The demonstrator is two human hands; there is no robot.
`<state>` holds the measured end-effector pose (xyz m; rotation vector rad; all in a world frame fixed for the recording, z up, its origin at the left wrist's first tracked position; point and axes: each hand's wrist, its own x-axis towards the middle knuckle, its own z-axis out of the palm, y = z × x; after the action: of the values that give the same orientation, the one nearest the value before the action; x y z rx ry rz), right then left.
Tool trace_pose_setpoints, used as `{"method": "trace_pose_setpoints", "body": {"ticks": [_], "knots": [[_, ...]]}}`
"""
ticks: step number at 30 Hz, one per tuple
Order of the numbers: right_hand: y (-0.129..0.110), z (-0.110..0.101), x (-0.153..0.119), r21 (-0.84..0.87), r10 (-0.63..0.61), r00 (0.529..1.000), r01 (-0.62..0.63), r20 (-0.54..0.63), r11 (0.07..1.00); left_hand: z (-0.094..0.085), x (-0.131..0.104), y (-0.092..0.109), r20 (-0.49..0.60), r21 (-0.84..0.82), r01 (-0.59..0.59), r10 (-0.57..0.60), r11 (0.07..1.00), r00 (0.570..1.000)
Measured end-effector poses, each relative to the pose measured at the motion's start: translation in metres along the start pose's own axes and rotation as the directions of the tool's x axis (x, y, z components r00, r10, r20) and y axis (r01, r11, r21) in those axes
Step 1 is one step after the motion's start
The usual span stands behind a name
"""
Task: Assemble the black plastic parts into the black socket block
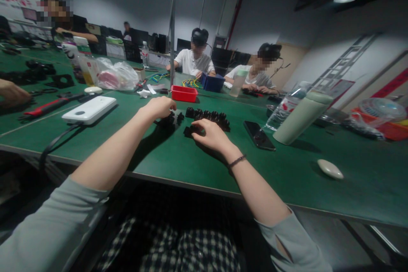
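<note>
At the far left edge of the green table (153, 155), a co-worker's hand (12, 93) is partly cut off by the frame. Beside it, a red-and-black tool (47, 107) is laid at a slant, and to its right a white box-shaped device (89, 109) is placed, with a dark cable (60, 138) led over the table edge. Behind these, a clear plastic bag (119, 75) with something pink inside is seen.

Next, the person's left hand (157, 108) is held over a cluster of small black parts (167, 120), fingers bent downward; the fingertips are hidden, so whether a part is gripped cannot be told. Farther back, a red tray (184, 94) is set, with a blue bin (212, 82) behind and to its right.

By the right hand (210, 134), thumb and fingers are curved toward each other with a narrow gap. A dark piece (188, 132) is seen at the fingertips, but whether it is held or only touched cannot be told. Just behind this hand, more black parts (212, 115) are lined up in a row.

Farther right, a dark phone (259, 135) is laid flat near a pale green tumbler (301, 119), and a whitish oval object (330, 169) is placed nearer the edge.
</note>
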<state>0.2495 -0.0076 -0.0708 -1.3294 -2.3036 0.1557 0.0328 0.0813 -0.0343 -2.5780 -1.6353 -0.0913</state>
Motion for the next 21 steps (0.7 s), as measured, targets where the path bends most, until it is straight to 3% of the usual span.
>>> {"method": "trace_pose_setpoints", "body": {"ticks": [21], "knots": [[0.0048, 0.0021, 0.0017, 0.039, -0.04, 0.999, 0.039, 0.02, 0.998, 0.0056, 0.0012, 0.0018, 0.026, 0.073, 0.038, -0.04, 0.997, 0.999]]}}
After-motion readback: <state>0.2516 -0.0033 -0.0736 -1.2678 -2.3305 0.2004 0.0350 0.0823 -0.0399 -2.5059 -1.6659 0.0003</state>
